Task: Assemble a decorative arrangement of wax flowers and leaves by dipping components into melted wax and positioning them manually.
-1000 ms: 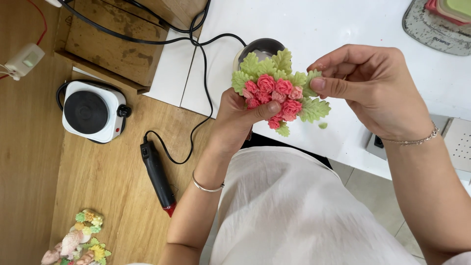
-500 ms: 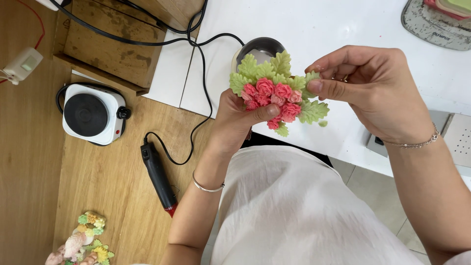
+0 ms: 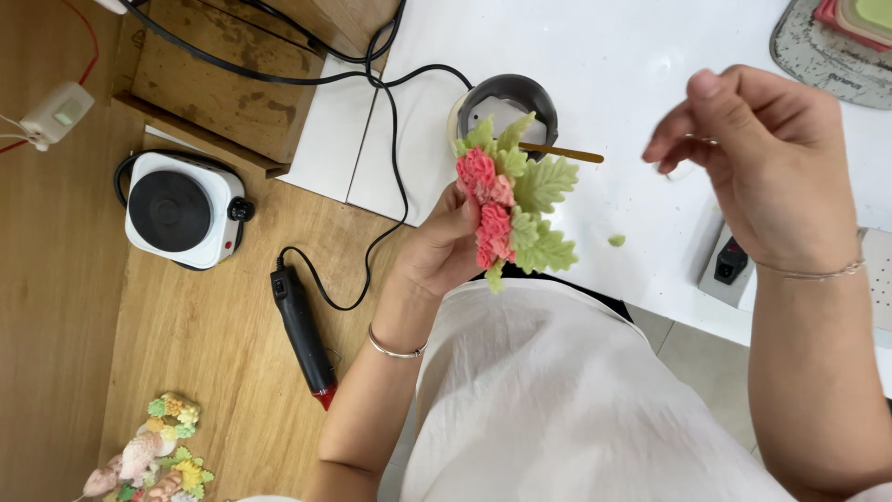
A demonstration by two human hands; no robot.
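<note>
Flower cluster (image 3: 509,200) gripped in left hand (image 3: 444,249), right hand (image 3: 762,158) apart

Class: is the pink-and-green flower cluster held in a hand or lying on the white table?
Held: the left hand grips the pink-and-green flower cluster above the table's edge.

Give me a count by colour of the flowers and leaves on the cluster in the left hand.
Cluster in left hand; right hand apart from it.
Pink flower clumps: 2
Green leaves: about 5; some overlap
Total: about 7
</note>
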